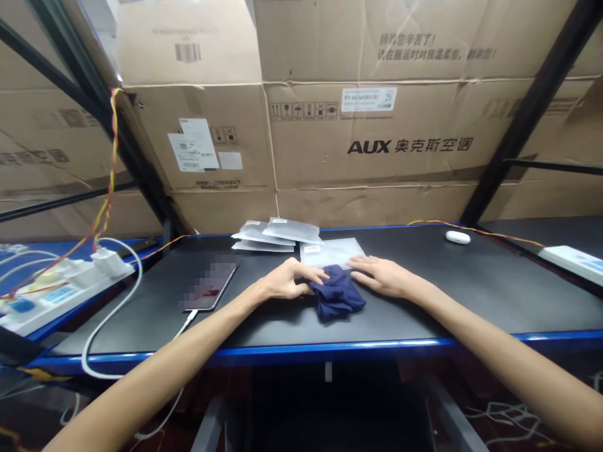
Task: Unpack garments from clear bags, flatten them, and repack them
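A folded, rumpled dark blue cloth (336, 295) lies on the black tabletop between my hands. My left hand (293, 279) has its thumb and fingers closed on the cloth's upper left edge. To the right, my right hand (384, 276) is open and palm down, its fingers stretched toward the cloth. Those fingertips rest at the lower right corner of a flat frosted plastic bag (330, 251) with a small white label. Part of this bag is covered by the cloth and the fingers. Behind it, several similar frosted bags (268, 235) lie in a loose stack.
On the left are a phone (211, 285) with a white charging cable and a crowded power strip (61, 289). A white earbud case (457, 237) and another power strip (575, 260) sit at right. Cardboard (377, 169) stands behind the blue-edged table (414, 320).
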{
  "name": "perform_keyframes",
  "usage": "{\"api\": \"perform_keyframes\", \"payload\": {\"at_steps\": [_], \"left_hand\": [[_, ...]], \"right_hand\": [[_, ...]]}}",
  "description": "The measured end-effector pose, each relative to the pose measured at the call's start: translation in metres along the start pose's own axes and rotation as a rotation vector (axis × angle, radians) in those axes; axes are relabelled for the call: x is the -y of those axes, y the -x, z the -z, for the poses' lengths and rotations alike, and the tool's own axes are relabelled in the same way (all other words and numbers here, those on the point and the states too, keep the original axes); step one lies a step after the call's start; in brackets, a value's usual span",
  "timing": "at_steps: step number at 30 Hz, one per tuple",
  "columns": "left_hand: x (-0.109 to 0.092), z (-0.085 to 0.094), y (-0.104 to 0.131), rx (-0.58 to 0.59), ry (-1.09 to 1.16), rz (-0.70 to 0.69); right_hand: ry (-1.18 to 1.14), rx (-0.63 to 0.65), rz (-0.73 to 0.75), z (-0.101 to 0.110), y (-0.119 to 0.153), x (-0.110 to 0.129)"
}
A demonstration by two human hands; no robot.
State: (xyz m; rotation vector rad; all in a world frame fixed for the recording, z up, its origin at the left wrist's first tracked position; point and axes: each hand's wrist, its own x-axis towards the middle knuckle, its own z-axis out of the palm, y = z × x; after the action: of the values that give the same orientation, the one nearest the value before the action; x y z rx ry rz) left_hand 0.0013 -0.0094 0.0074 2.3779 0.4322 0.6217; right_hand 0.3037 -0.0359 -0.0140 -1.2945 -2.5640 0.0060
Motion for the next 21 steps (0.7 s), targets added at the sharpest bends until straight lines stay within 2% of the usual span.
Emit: {"api": "perform_keyframes", "payload": {"at_steps": [12,18,21], "left_hand": [[-0.004,0.002,0.001,0.013,-0.025,-0.003],[-0.001,0.004,0.001,-0.026,-0.183,-0.029],[-0.002,0.000,0.001,-0.051,-0.342,-0.049]], "right_hand": [[0.171,0.110,-0.213,0.006,-0.034,-0.045],[0.264,0.118,-0.333,0.006,-0.041,-0.050],[0.276,0.104,-0.366,0.005,-0.039,-0.046]]}}
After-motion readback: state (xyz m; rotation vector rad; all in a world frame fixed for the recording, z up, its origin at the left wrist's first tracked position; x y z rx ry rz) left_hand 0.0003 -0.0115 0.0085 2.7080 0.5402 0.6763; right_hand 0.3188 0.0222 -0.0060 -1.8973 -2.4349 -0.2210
